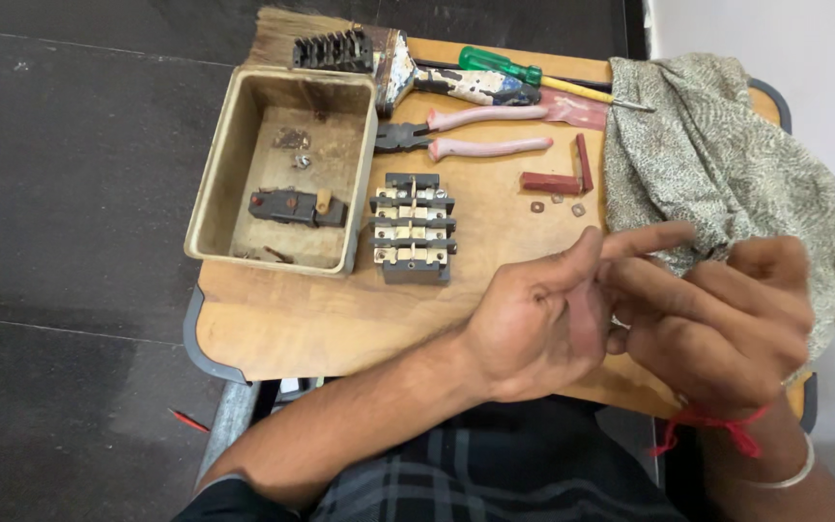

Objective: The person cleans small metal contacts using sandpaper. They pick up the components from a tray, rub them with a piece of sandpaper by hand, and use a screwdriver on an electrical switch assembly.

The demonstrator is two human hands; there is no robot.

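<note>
- Landmark: the wooden board (340,319), which carries all items listed below.
- Left hand (533,329): held over the near right part of the board, back of hand toward the camera, fingers extended toward the right hand. Nothing is visibly clamped in it; whether it pinches a small part cannot be determined.
- Right hand (727,329): over the near right edge of the board, fingers touching those of the left hand, index finger extended. Any object between the fingers is hidden.
- Grey cloth (727,164): draped over the right end of the board, just behind the right hand.
- Dark terminal block (414,228): mid-board, nearest hardware to the left hand.
- Metal box (229,164): left part of the board, touching the block; a dark switch part (297,207) lies inside.
- Pliers (466,133): pink handles, far side of the board.
- Green screwdriver (514,70) and paintbrush (388,60): far edge.
- Two red strips (562,174): near the cloth, small washers (558,205) beside them.
</note>
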